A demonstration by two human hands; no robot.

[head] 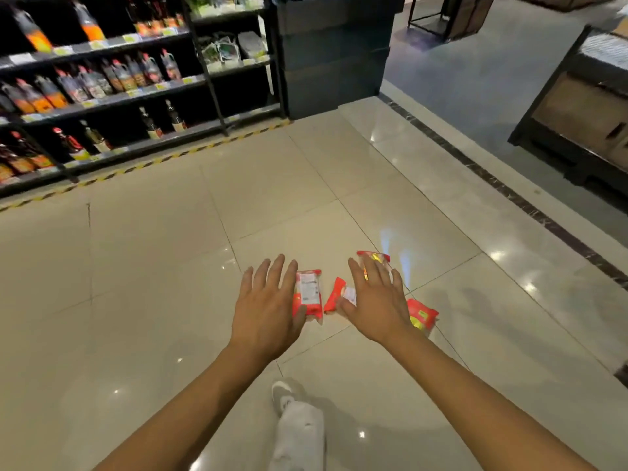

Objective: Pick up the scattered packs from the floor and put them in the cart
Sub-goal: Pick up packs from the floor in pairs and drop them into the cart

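Note:
Several red packs lie scattered on the glossy tiled floor ahead of me. One pack (308,293) with a white label lies just right of my left hand (268,304), which is stretched out with straight, spread fingers. My right hand (375,300) is also spread open above the floor. It covers part of a middle pack (334,295) and part of a farther pack (373,256). Another pack (422,316) lies to the right of my right wrist. Neither hand holds anything. No cart is in view.
Dark shelves (102,96) full of bottles run along the left, edged by yellow-black floor tape (142,166). A dark pillar (336,56) stands at the back. A wooden display stand (577,113) sits at the right. My shoe (285,394) is below.

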